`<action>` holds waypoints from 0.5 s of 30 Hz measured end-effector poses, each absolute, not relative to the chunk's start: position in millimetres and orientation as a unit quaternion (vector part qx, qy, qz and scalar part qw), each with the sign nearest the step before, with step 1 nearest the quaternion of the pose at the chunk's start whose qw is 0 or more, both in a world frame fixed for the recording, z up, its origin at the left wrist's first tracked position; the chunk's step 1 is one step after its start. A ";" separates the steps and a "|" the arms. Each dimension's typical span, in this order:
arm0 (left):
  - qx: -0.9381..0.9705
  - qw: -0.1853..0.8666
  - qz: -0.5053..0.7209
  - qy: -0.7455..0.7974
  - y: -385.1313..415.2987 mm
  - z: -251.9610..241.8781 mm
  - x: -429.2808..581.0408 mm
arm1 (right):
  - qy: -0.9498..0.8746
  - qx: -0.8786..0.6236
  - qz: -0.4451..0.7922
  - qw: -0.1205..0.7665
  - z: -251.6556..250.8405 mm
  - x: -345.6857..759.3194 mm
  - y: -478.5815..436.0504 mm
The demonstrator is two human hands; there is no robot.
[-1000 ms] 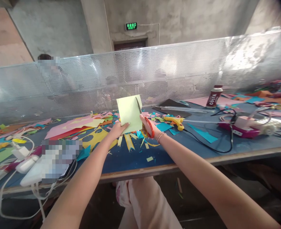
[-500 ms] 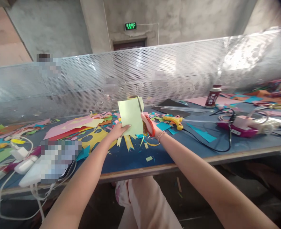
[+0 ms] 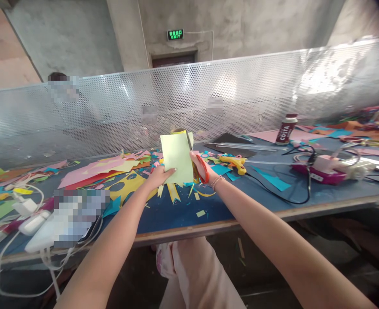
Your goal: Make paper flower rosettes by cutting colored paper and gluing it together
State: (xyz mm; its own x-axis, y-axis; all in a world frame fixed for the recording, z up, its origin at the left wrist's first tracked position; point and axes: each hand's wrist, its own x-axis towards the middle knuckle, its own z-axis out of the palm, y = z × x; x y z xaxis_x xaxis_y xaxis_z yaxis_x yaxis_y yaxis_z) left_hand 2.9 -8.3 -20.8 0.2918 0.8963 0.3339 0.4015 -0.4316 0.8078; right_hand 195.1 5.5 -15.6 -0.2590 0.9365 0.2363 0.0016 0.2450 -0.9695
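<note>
My left hand point(image 3: 159, 176) pinches the lower left corner of a pale green sheet of paper point(image 3: 175, 157), held upright above the blue table point(image 3: 273, 193). My right hand point(image 3: 202, 167) grips red-handled scissors point(image 3: 197, 165); their blades point up along the sheet's right edge and cut into it. A narrow strip curls away at the sheet's top right. Yellow and blue paper scraps point(image 3: 173, 191) lie on the table below both hands.
Pink, red and yellow paper sheets point(image 3: 102, 169) lie to the left. A yellow glue gun point(image 3: 236, 162), a Costa bottle point(image 3: 284, 128) and a pink device with black cables point(image 3: 321, 169) are on the right. White chargers and cords point(image 3: 31, 214) sit front left. A perforated metal screen point(image 3: 241, 94) backs the table.
The scissors have advanced up the sheet's right edge, and a cut strip has curled off at the top. Both hands stay in nearly the same place.
</note>
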 end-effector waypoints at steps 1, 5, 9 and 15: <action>0.744 0.299 0.404 0.441 -8.2 -20.8 2.8 | -0.621 -0.382 0.483 0.485 -14.8 194.7 4.3; 0.744 0.271 0.400 0.462 -8.9 -19.9 2.5 | -0.618 -0.412 0.464 0.482 -10.1 193.9 -1.7; 0.745 0.264 0.393 0.469 -9.5 -19.2 2.5 | -0.639 -0.440 0.416 0.475 -5.4 194.3 -7.6; 0.745 0.245 0.392 0.481 -7.2 -20.8 2.0 | -0.657 -0.452 0.389 0.460 -7.9 197.3 -3.8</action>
State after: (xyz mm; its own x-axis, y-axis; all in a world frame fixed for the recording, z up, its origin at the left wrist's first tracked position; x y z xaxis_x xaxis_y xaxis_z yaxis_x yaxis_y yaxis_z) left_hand 2.0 -7.2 -20.8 0.2309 0.9084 0.3485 0.5253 -0.4179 0.7412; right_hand 197.3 -3.8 -7.9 -0.1667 0.9530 0.2528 0.2358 0.2875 -0.9283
